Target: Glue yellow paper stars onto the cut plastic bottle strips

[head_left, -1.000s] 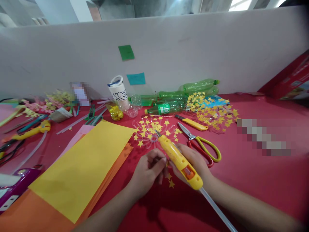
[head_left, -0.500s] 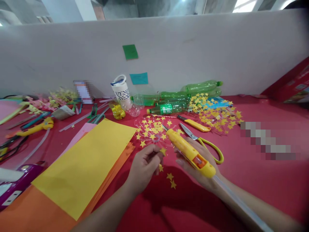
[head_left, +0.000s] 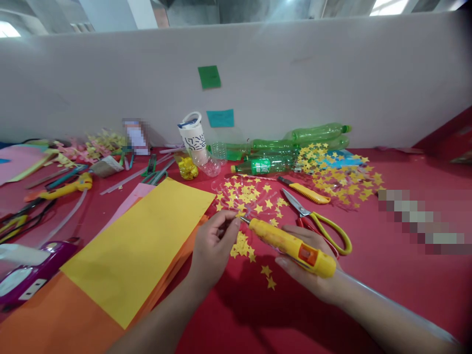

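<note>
Between thumb and fingertips, my left hand (head_left: 217, 241) pinches a small yellow paper star (head_left: 240, 215). My right hand (head_left: 313, 263) is wrapped round a yellow hot glue gun (head_left: 289, 243), with a long clear glue stick trailing from its back end. The metal nozzle points left and meets the star, or comes very close to it. Below lies a small heap of yellow stars (head_left: 241, 245), and two loose stars (head_left: 268, 278) rest nearer me. Behind the hands, several stars (head_left: 245, 191) sit on clear plastic strips.
Scissors with yellow handles (head_left: 330, 231) and a yellow utility knife (head_left: 308, 191) lie right of the stars. Green plastic bottles (head_left: 276, 162) line the wall. At left are yellow paper sheets (head_left: 143, 246), a purple power strip (head_left: 37, 275) and another yellow glue gun (head_left: 70, 188).
My left hand has raised the star, and the glue gun's nozzle has come down to it. The star heap below is now uncovered. The whole view has shifted slightly left.
</note>
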`<state>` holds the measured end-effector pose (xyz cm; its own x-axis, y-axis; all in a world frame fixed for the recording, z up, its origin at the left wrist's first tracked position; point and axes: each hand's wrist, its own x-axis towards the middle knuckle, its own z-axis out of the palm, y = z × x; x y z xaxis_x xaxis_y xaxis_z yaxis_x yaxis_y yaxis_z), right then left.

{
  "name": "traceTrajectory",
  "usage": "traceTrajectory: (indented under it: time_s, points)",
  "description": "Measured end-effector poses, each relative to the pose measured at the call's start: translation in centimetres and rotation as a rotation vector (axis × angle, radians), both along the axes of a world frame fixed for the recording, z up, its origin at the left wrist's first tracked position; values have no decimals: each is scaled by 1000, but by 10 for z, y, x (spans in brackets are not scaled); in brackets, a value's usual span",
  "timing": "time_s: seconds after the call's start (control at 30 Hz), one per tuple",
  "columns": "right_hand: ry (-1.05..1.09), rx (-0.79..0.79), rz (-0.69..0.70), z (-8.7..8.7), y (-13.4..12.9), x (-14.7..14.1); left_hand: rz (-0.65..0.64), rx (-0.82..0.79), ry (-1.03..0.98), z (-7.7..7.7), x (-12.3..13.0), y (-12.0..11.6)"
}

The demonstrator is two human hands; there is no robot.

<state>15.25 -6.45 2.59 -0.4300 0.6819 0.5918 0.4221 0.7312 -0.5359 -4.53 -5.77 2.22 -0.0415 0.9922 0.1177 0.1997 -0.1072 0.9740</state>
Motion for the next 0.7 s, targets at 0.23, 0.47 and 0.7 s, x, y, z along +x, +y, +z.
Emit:
traceTrajectory:
  time_s: [0.23,0.47,0.7]
  points:
    - [-41,-136,-4,-1,0,1,7,15,17,0,0,-1]
    - [-45,-157,4,-2,0,1,12,19,42,1,0,-1]
    - [-49,-135,-7,-2,1,1,15,7,29,2,0,-1]
